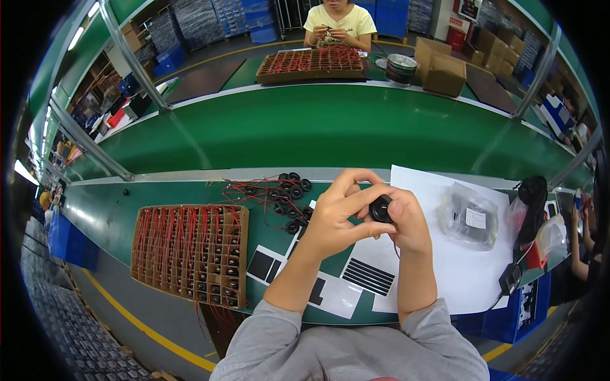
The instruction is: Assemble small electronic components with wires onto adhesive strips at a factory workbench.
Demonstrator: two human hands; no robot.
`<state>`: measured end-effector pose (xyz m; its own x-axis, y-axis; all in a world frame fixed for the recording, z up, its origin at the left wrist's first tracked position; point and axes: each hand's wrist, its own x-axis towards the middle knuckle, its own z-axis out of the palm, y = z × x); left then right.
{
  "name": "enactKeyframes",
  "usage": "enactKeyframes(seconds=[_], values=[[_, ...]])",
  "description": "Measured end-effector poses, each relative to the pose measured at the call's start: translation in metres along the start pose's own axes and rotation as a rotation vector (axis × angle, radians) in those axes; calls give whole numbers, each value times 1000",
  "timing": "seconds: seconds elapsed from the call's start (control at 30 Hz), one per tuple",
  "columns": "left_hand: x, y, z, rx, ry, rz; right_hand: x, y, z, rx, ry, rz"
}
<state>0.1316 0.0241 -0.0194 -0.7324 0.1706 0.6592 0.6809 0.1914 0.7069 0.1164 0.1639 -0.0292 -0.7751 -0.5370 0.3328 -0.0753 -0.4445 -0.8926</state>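
- Left hand (335, 213) and right hand (413, 222) grip a round black speaker-like part (381, 209) between them, right of frame centre.
- Looks like close-up checking.
- Next likely needs steady fingers, red wire (398, 247) kept clear.

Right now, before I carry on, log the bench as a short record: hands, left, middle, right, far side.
left hand: gripping black round part
right hand: gripping the same part
left: divided cardboard box, black parts and red wires inside
beyond left forearm: loose black parts with red wires
between forearms: black strips on white backing
right: clear plastic bag on white sheet
far side: co-worker behind another divided box
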Motion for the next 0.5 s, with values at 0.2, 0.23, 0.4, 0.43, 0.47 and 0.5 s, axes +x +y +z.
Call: enactKeyframes(seconds=[0.2,0.23,0.4,0.43,0.47,0.5], values=[[3,1,3,-49,0,76,0,-1,-3,-76,56,-33],[4,4,2,-40,22,72,0,-2,-4,-76,55,-33],[2,1,2,-23,42,66,1,-2,-2,-112,102,-46],[1,-2,2,-20,28,69,1,-3,-1,-113,102,-46],[1,-3,2,-16,13,71,1,-6,0,-110,118,-34],[0,-3,2,-16,14,72,1,-7,1,-107,134,-22]])
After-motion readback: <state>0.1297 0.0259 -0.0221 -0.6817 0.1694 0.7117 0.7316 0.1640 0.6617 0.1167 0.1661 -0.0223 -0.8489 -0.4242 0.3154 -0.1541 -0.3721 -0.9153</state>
